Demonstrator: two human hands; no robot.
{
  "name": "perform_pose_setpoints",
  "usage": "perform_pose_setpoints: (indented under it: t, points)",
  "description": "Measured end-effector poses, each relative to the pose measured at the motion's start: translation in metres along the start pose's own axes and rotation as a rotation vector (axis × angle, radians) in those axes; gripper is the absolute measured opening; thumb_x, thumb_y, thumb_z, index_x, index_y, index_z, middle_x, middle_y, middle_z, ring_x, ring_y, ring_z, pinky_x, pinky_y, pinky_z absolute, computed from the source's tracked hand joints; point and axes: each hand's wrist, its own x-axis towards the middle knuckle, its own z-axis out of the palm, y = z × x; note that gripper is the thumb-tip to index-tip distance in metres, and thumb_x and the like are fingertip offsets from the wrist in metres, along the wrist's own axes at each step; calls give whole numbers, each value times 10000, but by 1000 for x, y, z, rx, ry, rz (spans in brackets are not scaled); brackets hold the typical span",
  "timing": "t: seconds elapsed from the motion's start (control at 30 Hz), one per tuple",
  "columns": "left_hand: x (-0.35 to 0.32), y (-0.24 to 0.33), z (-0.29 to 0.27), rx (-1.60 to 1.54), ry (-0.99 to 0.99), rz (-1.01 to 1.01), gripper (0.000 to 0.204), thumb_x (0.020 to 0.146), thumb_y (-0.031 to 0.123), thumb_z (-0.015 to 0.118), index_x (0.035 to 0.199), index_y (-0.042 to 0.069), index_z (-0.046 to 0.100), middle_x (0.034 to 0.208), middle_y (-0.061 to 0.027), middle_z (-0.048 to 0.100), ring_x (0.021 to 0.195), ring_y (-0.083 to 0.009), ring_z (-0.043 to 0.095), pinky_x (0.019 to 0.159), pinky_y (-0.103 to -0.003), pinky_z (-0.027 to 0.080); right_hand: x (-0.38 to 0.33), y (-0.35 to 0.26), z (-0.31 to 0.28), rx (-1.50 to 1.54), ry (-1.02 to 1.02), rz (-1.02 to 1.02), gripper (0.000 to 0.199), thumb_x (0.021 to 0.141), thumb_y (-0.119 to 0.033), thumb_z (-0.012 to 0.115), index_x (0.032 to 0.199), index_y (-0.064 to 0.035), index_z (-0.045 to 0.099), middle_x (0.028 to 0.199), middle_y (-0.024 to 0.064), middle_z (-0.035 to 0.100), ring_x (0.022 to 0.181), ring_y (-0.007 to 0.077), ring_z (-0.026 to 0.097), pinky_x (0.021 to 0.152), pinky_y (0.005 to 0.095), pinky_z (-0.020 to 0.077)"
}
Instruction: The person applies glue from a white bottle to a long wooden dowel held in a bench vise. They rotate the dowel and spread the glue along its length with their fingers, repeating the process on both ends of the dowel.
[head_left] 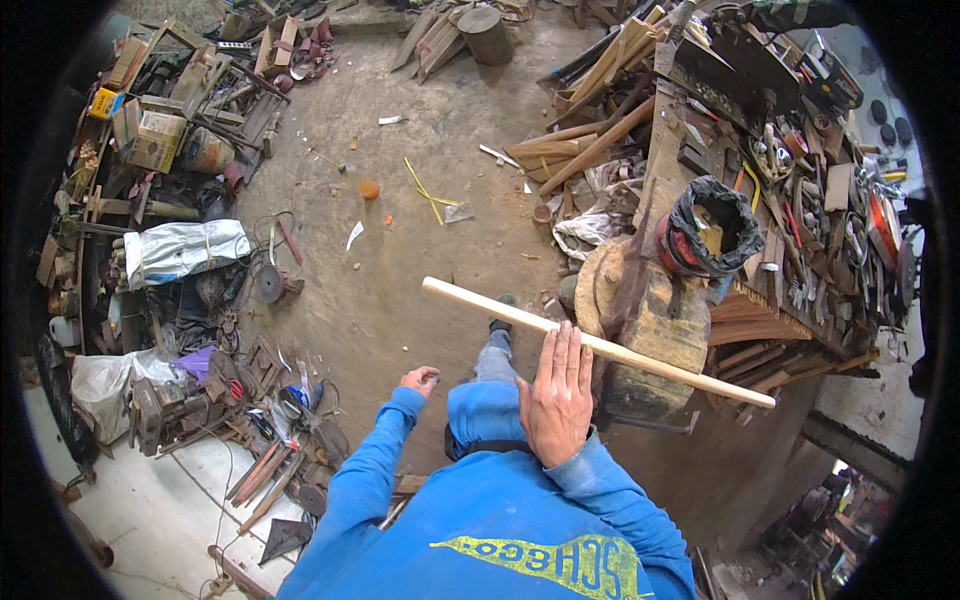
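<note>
A long, pale, rounded wooden stick [680, 374] slants across the middle, from left of my right hand down to the right. My right hand [557, 400] lies flat with its back up and fingers stretched together, the fingertips over the stick and the thumb apart. Under the stick's right part is a worn, yellowish block-like stand [655, 345]; whether they touch, I cannot tell. Lower on the left, my left hand [420, 380] hangs away from the stick with curled fingers. What it holds, if anything, is too small to make out.
A black-lined bucket [712, 228] stands on the right, beside a bench heaped with tools [790, 170]. Wood pieces [590, 145] lean there. Cluttered shelves [165, 140] and a silvery wrapped bundle [190, 252] line the left. Yellow strips [424, 192] and an orange round object [369, 188] lie on the floor.
</note>
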Motion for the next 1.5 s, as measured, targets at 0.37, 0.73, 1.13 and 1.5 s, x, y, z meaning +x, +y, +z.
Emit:
perform_pose_setpoints:
  t: [0.37, 0.73, 1.13, 1.5]
  points:
    - [-12, 86, -7, 219, 130, 492, 215, 886, 24, 579, 1055, 79, 698, 936, -130, 721, 889, -243, 704, 811, -360, 548, -37, 54, 31, 55, 181, 46, 819, 847, -265, 670, 1485, 84, 294, 1545, 251, 317, 1467, 352, 270, 1206, 436, 229]
    - [-71, 275, 9, 554, 385, 1014, 636, 1010, 335, 405, 1506, -46, 291, 1567, -272, 262, 1467, -455, 207, 1186, -532, 202, -133, 232, -32, -88, 262, 479, 727, 981, -330, 498, 1503, 93, 218, 1574, 284, 213, 1466, 414, 223, 1201, 474, 215]
    - [-141, 398, 158, 847, -234, 1186, 847, 893, 427, 635, 1461, -116, 318, 1568, -323, 196, 1494, -421, 132, 1213, -484, 149, -302, 471, -51, -171, 753, 1014, 535, 909, -11, 432, 1442, 11, 386, 1490, 259, 392, 1397, 405, 359, 1174, 440, 287]
    - [-185, 488, 451, 562, -481, 1595, 606, 869, 84, 474, 1432, -108, 360, 1512, -273, 360, 1439, -382, 321, 1200, -449, 261, -318, 351, -51, 425, 1195, 1300, 336, 1004, -148, 513, 1304, -2, 560, 1017, 174, 713, 871, 271, 687, 1037, 405, 459]
